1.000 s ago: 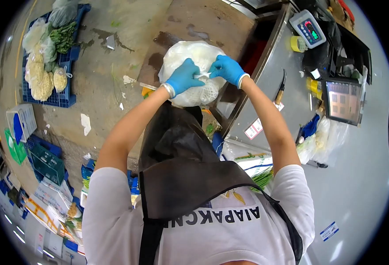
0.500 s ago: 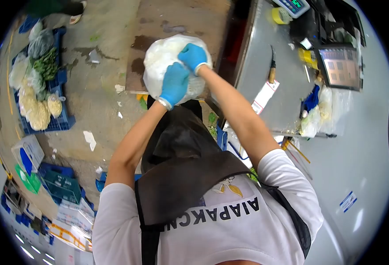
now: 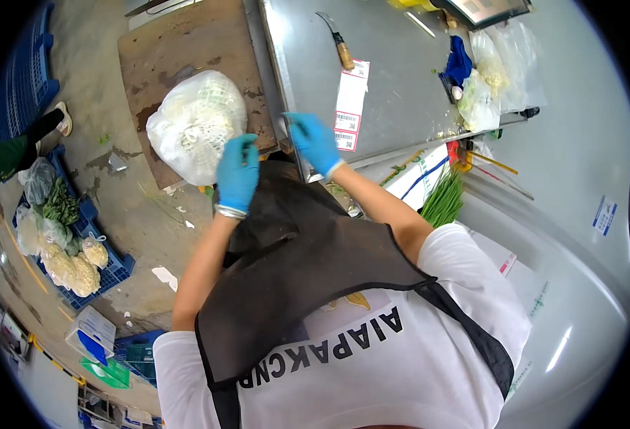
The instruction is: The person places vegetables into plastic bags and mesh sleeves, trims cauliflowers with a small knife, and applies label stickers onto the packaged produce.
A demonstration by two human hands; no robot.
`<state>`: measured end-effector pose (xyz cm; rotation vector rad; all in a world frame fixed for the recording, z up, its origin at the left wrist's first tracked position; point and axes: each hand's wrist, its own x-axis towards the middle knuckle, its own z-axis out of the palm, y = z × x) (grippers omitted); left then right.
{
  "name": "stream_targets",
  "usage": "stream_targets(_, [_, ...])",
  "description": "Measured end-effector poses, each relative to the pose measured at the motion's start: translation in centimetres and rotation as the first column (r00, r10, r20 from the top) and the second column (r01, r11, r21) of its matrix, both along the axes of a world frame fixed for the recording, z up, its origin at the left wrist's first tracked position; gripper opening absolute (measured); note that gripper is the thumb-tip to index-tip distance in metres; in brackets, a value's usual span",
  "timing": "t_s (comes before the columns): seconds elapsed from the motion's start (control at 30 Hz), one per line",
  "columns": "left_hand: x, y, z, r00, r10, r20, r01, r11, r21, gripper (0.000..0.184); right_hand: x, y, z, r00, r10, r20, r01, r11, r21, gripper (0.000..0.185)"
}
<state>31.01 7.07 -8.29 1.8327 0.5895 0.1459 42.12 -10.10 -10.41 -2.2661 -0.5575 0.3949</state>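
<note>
A translucent plastic bag (image 3: 199, 127) full of pale contents, whose kind I cannot make out, rests on a stained brown board (image 3: 175, 43). My left hand (image 3: 238, 175), in a blue glove, is beside the bag's lower right side, its fingers loosely apart; whether it touches the plastic I cannot tell. Over the near left corner of the metal table (image 3: 297, 71) is my right hand (image 3: 313, 143), also gloved in blue. Its fingers are extended with nothing visible in them. A strip of printed labels (image 3: 351, 104) lies on the metal to its right.
A wooden-handled curved knife (image 3: 342, 50) lies behind the labels. Plastic bags (image 3: 490, 79) and a blue cloth (image 3: 458, 63) sit at the table's right. Bagged produce fills a blue crate (image 3: 118, 264) at left. Another person's shoe (image 3: 65, 119) shows nearby. Green stalks (image 3: 444, 196) stand below the table.
Both hands have come off the top of the bag, the right one moving toward the metal table. My view has swung right, and the bag's bunched top is loose.
</note>
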Motion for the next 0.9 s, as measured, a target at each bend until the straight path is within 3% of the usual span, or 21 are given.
stream_targets(0.03, [1.2, -1.8, 1.1, 0.995, -0.066, -0.076, 0.059, 0.994, -0.091, 0.018, 0.7, -3.3, 0.0, 0.986, -0.160, -0.043, 0.156, 0.984, -0.084, 0.034])
stream_targets(0.07, [1.8, -3.9, -1.0, 0.989, -0.127, -0.078, 0.114, 0.982, -0.153, 0.019, 1.2, -6.6, -0.2, 0.945, -0.319, -0.076, 0.302, 0.937, -0.174, 0.036])
stream_targets(0.13, [3.5, -7.9, -3.0, 0.961, -0.202, -0.187, 0.144, 0.949, -0.281, 0.024, 3.0, -13.0, -2.6, 0.886, -0.464, 0.009, 0.462, 0.879, -0.121, 0.045])
stream_targets(0.23, [6.0, -12.7, -6.2, 0.921, -0.241, -0.304, 0.166, 0.953, -0.254, 0.032, 4.2, -17.3, -4.7, 0.814, -0.572, -0.099, 0.544, 0.811, -0.217, 0.058])
stream_targets(0.3, [7.4, -15.1, -7.2, 0.904, -0.236, -0.356, 0.170, 0.963, -0.209, 0.036, 4.4, -16.5, -2.7, 0.837, -0.514, -0.191, 0.474, 0.853, -0.218, 0.066])
stream_targets(0.4, [9.2, -16.6, -7.2, 0.861, -0.212, -0.462, 0.086, 0.956, -0.279, 0.042, 4.3, -15.6, -1.9, 0.867, -0.397, -0.301, 0.360, 0.917, -0.173, 0.078])
stream_targets(0.5, [10.0, -17.6, -7.3, 0.878, -0.219, -0.427, -0.005, 0.885, -0.465, 0.046, 3.7, -15.6, -1.9, 0.867, -0.270, -0.419, 0.289, 0.957, -0.018, 0.084])
stream_targets(0.53, [10.4, -17.9, -6.9, 0.878, -0.227, -0.421, -0.033, 0.850, -0.526, 0.046, 3.6, -16.0, -1.8, 0.863, -0.240, -0.445, 0.282, 0.959, 0.030, 0.084])
stream_targets(0.6, [11.0, -18.2, -5.8, 0.871, -0.272, -0.410, -0.184, 0.594, -0.783, 0.040, 3.2, -16.7, 0.5, 0.855, -0.172, -0.489, 0.262, 0.957, 0.122, 0.085])
stream_targets(0.67, [11.2, -18.6, -7.1, 0.849, -0.339, -0.406, -0.308, 0.307, -0.901, 0.039, 2.9, -17.7, 1.4, 0.860, -0.142, -0.490, 0.255, 0.952, 0.172, 0.078])
stream_targets(0.7, [11.4, -19.2, -7.1, 0.847, -0.328, -0.417, -0.338, 0.272, -0.901, 0.035, 2.9, -18.3, 1.6, 0.867, -0.133, -0.480, 0.254, 0.948, 0.195, 0.073])
stream_targets(0.83, [11.8, -20.4, -5.1, 0.867, -0.305, -0.394, -0.331, 0.238, -0.913, 0.034, 2.8, -20.3, 0.9, 0.871, -0.157, -0.466, 0.285, 0.934, 0.217, 0.045])
stream_targets(0.9, [11.8, -20.7, -5.0, 0.860, -0.297, -0.414, -0.308, 0.345, -0.887, 0.034, 2.9, -20.8, 0.7, 0.869, -0.200, -0.452, 0.343, 0.903, 0.260, 0.030])
